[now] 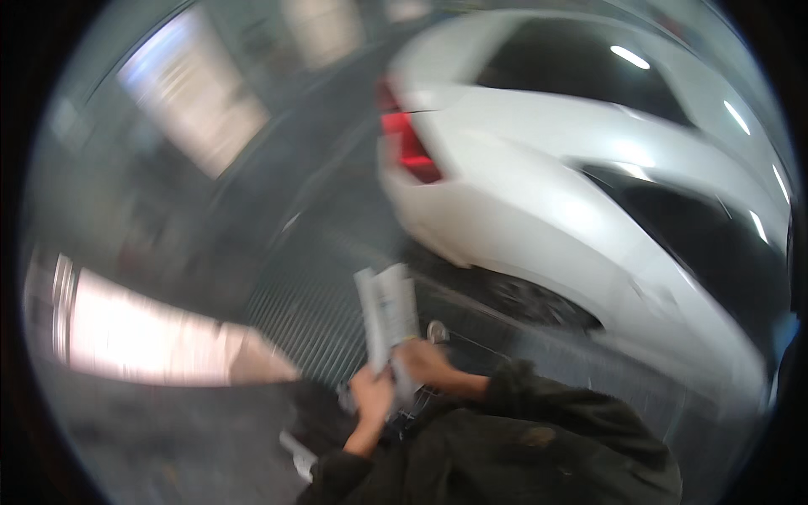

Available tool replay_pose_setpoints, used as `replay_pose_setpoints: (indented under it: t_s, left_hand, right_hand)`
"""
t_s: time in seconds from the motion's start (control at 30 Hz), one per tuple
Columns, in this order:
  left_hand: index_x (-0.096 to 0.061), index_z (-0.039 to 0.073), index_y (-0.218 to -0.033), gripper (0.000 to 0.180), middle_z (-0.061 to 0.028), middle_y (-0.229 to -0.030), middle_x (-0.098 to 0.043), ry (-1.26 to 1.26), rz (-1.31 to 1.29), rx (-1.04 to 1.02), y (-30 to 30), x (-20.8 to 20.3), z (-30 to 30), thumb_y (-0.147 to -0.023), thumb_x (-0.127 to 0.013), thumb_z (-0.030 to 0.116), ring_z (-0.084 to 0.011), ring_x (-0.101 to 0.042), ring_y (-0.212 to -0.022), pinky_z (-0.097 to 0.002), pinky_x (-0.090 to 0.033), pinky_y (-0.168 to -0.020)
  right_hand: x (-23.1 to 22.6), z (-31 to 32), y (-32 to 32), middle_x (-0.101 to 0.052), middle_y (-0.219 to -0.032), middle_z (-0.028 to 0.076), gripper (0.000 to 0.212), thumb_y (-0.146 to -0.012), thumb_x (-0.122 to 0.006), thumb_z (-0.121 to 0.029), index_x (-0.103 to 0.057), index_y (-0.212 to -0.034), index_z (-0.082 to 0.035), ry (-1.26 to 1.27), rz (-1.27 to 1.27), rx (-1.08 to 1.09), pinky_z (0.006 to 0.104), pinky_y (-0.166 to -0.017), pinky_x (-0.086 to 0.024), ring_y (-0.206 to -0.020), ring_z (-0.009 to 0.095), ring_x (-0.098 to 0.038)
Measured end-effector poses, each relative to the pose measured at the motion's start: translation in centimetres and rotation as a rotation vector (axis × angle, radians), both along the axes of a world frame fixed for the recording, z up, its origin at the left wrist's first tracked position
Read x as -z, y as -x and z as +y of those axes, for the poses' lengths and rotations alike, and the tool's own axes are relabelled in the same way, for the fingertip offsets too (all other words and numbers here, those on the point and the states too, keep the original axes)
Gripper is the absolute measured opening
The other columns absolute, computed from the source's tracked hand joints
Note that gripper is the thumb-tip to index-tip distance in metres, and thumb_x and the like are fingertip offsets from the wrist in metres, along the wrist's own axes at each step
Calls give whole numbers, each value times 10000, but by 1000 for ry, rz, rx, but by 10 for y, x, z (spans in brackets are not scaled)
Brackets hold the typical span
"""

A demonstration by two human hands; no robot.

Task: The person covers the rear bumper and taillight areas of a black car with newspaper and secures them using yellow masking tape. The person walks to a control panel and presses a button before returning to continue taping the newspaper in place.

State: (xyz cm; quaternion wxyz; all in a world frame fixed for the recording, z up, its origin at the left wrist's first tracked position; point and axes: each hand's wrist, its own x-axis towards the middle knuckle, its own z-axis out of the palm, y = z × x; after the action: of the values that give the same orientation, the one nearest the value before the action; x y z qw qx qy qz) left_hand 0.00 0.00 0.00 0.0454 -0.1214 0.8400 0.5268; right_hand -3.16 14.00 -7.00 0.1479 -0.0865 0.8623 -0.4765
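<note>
My left hand (371, 394) and my right hand (423, 364) are close together in front of my body, in dark sleeves. Between them stands a long white piece (397, 301), like folded card or an opened slim carton, its two panels spread in a narrow V. My left fingers are closed around the lower end of the left panel. Lower on the right panel, my right hand grips with its fingers curled. Motion blur hides the fingertips and what the piece is exactly.
A white car (522, 181) with a red tail light (412, 150) fills the right side; its rear wheel (539, 299) is near my right arm. Ribbed grating (307, 316) covers the floor ahead. Bright openings (151, 332) are at the left.
</note>
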Motion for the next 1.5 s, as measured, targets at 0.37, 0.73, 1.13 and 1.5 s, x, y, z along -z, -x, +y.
replay_pose_setpoints:
  t_s: [0.37, 0.73, 1.13, 1.5]
  left_hand:
    - [-715, 25, -1032, 204, -216, -813, -694, 146, -46, -685, 266, 125, -355, -895, -644, 159, -393, -691, -767, -421, -521, -695]
    - [-671, 31, -879, 182, -260, -751, -644, 200, -123, -1228, 343, 146, -555, -880, -598, 198, -471, -642, -744, -571, -485, -674]
    - [-676, 65, -1168, 458, -219, -874, -716, 119, -310, -1284, 380, 152, -809, -899, -633, 433, -407, -701, -801, -490, -550, -730]
    - [-644, -19, -1272, 400, -223, -1336, -626, -26, -26, -1871, 259, 237, -1022, -948, -642, 215, -357, -599, -1238, -398, -455, -1062]
  right_hand:
    - [95, -411, 354, -635, -874, 331, 488, -953, -478, -374, -658, -887, 74, 133, -282, -478, 534, -773, -479, -919, 500, -636]
    - [102, -698, 451, -679, -847, 289, 690, -989, -458, -583, -699, -941, 62, -127, -489, -1110, 480, -802, -488, -900, 437, -676]
    - [185, -987, 480, -732, -961, 146, 332, -891, -677, -195, -708, -1051, 95, -103, -840, -1060, 337, -763, -554, -845, 212, -703]
    - [208, -1281, 339, -691, -832, 107, 357, -920, -592, -249, -694, -1015, 79, -325, -792, -1620, 326, -672, -494, -779, 166, -631]
